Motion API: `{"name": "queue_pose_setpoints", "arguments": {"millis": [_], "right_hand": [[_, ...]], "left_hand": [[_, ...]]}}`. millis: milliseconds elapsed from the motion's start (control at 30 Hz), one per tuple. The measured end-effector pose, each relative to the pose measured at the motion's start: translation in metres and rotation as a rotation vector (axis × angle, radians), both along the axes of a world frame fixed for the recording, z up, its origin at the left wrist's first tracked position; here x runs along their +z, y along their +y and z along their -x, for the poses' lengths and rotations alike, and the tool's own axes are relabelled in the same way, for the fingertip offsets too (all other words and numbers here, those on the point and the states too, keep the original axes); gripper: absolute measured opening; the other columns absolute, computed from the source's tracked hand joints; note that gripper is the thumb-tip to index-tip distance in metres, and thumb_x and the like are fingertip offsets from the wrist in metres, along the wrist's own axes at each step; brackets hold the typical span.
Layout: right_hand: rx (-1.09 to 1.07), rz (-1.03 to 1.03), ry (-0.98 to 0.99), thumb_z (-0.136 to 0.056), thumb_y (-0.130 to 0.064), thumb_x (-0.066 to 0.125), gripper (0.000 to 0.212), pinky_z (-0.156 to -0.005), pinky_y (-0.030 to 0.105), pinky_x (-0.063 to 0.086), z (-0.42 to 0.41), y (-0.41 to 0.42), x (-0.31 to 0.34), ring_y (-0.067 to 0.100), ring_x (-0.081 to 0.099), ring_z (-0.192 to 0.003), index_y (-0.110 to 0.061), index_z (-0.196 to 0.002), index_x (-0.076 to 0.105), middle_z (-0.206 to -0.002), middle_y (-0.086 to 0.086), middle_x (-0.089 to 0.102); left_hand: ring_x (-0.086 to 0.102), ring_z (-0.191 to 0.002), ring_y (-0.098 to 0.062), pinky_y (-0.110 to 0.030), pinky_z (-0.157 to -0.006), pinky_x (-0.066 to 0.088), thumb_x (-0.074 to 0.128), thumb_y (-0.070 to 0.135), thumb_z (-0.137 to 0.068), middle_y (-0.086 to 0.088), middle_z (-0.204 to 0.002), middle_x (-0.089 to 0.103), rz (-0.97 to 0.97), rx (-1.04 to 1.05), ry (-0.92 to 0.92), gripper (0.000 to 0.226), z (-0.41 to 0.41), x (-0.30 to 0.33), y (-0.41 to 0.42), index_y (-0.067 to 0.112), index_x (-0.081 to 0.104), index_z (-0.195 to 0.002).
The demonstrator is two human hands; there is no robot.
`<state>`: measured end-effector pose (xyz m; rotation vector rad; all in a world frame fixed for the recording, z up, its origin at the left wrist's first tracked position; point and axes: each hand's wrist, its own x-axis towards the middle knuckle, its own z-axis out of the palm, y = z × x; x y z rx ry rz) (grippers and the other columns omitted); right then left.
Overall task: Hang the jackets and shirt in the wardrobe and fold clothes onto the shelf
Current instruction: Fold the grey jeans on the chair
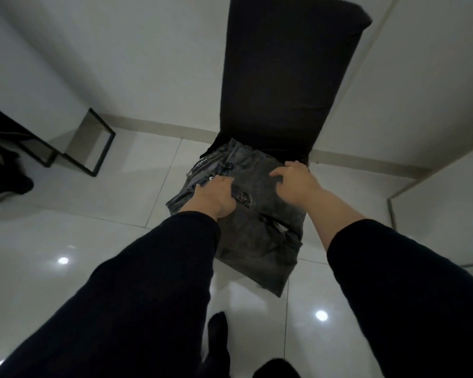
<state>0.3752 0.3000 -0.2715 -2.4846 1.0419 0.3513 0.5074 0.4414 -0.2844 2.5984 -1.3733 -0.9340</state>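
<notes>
Head camera looks straight down on a dark chair (290,77), and on its seat lies a pair of grey washed jeans (260,236), folded into a thick block that overhangs the seat's near edge above the glossy white floor tiles (93,241). Left hand (216,197) sits at the block's left side with its fingers (224,184) curled into the denim near the waistband, closed on the fabric. Right hand (295,184) lies spread on top near the chair back, fingertips (277,174) pressing down; it looks more like a flat press than a pinch, though whether it grips a fold I cannot tell. Both dark sleeves (148,296) reach in from below. Denim like this should be fairly heavy and stiff enough to hold its fold, but the layers can slide apart if lifted by one edge. Best bet, judging from here: one hand under the block, one on top, clamping the stack whole for the carry to the shelf. A black metal frame (90,145) stands off to the left, well apart.
</notes>
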Motion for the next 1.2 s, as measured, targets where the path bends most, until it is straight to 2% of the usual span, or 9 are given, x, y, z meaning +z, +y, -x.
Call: {"name": "queue_pose_setpoints", "arguments": {"millis": [200,500,567,733,833,900,1000,1100,1200], "right_hand": [[0.008,-0.084,-0.001,-0.095,-0.015,0.045,0.046,-0.119,0.045,0.016,-0.070,-0.016,-0.048,0.025,0.009,-0.147,-0.027,-0.139,0.046,-0.158,0.009,0.019],[0.088,-0.050,0.004,-0.095,-0.021,0.044,0.042,-0.116,0.039,0.024,-0.174,-0.083,-0.159,0.032,0.028,-0.140,-0.023,-0.137,0.050,-0.151,0.015,0.033],[0.097,-0.027,0.015,-0.097,-0.026,0.042,0.043,-0.116,0.038,0.024,-0.192,-0.096,-0.185,0.033,0.027,-0.140,-0.023,-0.140,0.046,-0.153,0.016,0.030],[0.059,0.028,0.052,-0.099,-0.035,0.038,0.048,-0.118,0.048,0.015,-0.223,-0.114,-0.236,0.034,0.012,-0.146,-0.024,-0.146,0.034,-0.158,0.015,0.016],[-0.017,0.047,0.071,-0.098,-0.042,0.036,0.054,-0.119,0.049,0.007,-0.233,-0.111,-0.254,0.033,0.006,-0.147,-0.029,-0.149,0.023,-0.160,0.013,0.009],[-0.056,0.096,0.072,-0.094,-0.046,0.040,0.062,-0.119,0.050,0.002,-0.239,-0.109,-0.263,0.034,0.004,-0.146,-0.030,-0.151,0.018,-0.159,0.014,0.007],[-0.097,0.179,0.032,-0.084,-0.054,0.050,0.080,-0.118,0.052,-0.003,-0.243,-0.113,-0.266,0.034,0.001,-0.146,-0.029,-0.151,0.014,-0.159,0.012,0.007],[-0.151,0.099,0.027,-0.079,-0.065,0.053,0.095,-0.118,0.048,0.009,-0.245,-0.130,-0.257,0.038,0.015,-0.144,-0.023,-0.153,0.009,-0.158,0.015,0.017],[-0.222,0.085,-0.023,-0.081,-0.062,0.057,0.088,-0.112,0.043,0.024,-0.245,-0.148,-0.241,0.037,0.029,-0.138,-0.019,-0.150,0.023,-0.152,0.014,0.032]], "left_hand": [[0.036,-0.134,-0.033,-0.048,-0.109,0.033,0.049,0.022,-0.089,-0.012,-0.147,0.036,0.087,0.284,0.055,0.060,-0.064,-0.055,0.016,0.017,0.032,-0.146],[0.040,-0.129,-0.035,-0.047,-0.108,0.035,0.050,0.021,-0.088,-0.016,-0.141,0.042,0.109,0.533,0.115,0.053,-0.129,-0.183,0.011,0.011,0.040,-0.140],[0.041,-0.129,-0.034,-0.048,-0.107,0.035,0.049,0.023,-0.091,-0.014,-0.141,0.043,0.130,0.570,0.100,0.050,-0.136,-0.209,0.007,0.012,0.041,-0.139],[0.043,-0.126,-0.029,-0.052,-0.103,0.038,0.038,0.039,-0.097,-0.007,-0.136,0.049,0.134,0.657,0.019,0.045,-0.142,-0.260,0.010,0.021,0.042,-0.137],[0.032,-0.137,-0.024,-0.057,-0.109,0.027,0.031,0.056,-0.095,-0.001,-0.145,0.040,0.101,0.706,-0.008,0.053,-0.140,-0.279,0.019,0.027,0.037,-0.140],[0.019,-0.143,-0.027,-0.060,-0.111,0.022,0.030,0.066,-0.090,0.000,-0.155,0.024,0.072,0.767,0.028,0.062,-0.139,-0.285,0.023,0.031,0.032,-0.142],[0.020,-0.143,-0.034,-0.054,-0.113,0.026,0.035,0.077,-0.080,-0.002,-0.160,0.002,0.069,0.894,0.164,0.080,-0.139,-0.286,0.027,0.035,0.021,-0.147],[0.036,-0.136,-0.034,-0.042,-0.109,0.035,0.049,0.079,-0.071,-0.013,-0.156,0.020,0.107,1.099,0.322,0.107,-0.141,-0.282,0.030,0.026,0.004,-0.152],[0.045,-0.130,-0.034,-0.039,-0.104,0.041,0.059,0.073,-0.070,-0.014,-0.147,0.040,0.159,1.216,0.386,0.118,-0.140,-0.276,0.028,0.017,-0.002,-0.153]]}}
